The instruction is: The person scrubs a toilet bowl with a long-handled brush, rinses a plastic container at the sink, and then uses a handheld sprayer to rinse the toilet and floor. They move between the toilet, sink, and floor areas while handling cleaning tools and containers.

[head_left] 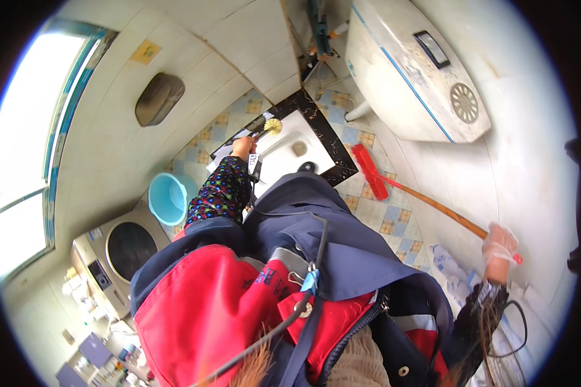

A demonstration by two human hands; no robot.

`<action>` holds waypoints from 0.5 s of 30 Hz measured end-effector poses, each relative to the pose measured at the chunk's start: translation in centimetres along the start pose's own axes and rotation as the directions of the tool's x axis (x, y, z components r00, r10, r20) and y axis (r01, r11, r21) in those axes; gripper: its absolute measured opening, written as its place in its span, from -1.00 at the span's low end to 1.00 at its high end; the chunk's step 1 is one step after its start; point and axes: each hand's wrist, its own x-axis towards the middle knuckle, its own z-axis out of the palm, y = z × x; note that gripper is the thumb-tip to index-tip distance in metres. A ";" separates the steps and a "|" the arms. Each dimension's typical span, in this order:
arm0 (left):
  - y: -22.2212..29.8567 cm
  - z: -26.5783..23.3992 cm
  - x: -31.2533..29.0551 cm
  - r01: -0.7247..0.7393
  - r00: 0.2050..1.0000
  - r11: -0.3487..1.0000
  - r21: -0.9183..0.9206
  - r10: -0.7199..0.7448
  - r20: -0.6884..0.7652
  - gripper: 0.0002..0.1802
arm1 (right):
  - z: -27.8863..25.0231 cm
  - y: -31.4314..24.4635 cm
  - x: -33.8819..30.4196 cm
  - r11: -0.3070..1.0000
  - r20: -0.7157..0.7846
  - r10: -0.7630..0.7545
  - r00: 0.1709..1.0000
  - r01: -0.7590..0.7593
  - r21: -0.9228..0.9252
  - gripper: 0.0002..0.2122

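My left hand [243, 147], in a dark patterned sleeve, is closed round the handle of a toilet brush. The brush's round yellowish head [273, 126] hangs over the far left part of the white squat toilet [284, 158]; whether it touches the basin I cannot tell. Out to the right, my right hand [499, 244] wears a clear plastic glove and grips the wooden handle [440, 208] of a broom near its end. The broom's red head [369, 173] rests on the tiles to the right of the toilet.
Black marbled edging [342, 169] frames the toilet. A light blue basin [168, 198] and a washing machine [126, 242] stand at the left. A large white wall-mounted tank [413, 71] juts out at the far right. A cable runs down my front.
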 end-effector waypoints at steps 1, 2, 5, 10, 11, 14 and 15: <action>-0.5 -0.4 0.5 -0.027 1.000 1.000 -0.010 0.026 -0.015 -0.81 | -0.6 0.7 -0.2 0.999 0.009 0.035 0.999 -0.035 -0.008 -0.88; -0.7 -1.0 1.2 -0.014 0.999 0.999 -0.051 0.012 -0.029 -0.81 | -1.1 1.3 -0.7 0.997 -0.007 0.076 0.997 -0.076 0.007 -0.89; -0.6 -2.5 4.4 -0.289 0.950 0.866 0.407 0.313 0.008 -0.83 | -2.3 2.8 -1.4 0.982 0.139 0.175 0.975 -0.162 -0.102 -0.86; 1.9 -2.8 10.4 -0.274 0.904 0.548 0.790 0.427 0.017 -0.90 | -2.4 4.2 -1.8 0.968 0.068 0.244 0.967 -0.239 -0.074 -0.76; 2.5 -2.8 11.4 -0.332 0.818 0.235 0.913 0.553 0.155 -0.84 | -2.2 4.4 -1.7 0.971 0.032 0.240 0.970 -0.240 0.004 -0.81; 4.8 -1.6 15.2 -0.009 0.967 0.987 -0.158 -0.032 -0.251 -0.81 | -1.5 4.9 -0.7 0.917 0.114 0.383 0.917 -0.392 0.069 -0.80; 5.4 -1.2 16.6 -0.015 0.966 0.974 -0.227 -0.045 -0.256 -0.80 | -1.6 5.0 -0.5 0.933 0.133 0.344 0.930 -0.354 0.069 -0.80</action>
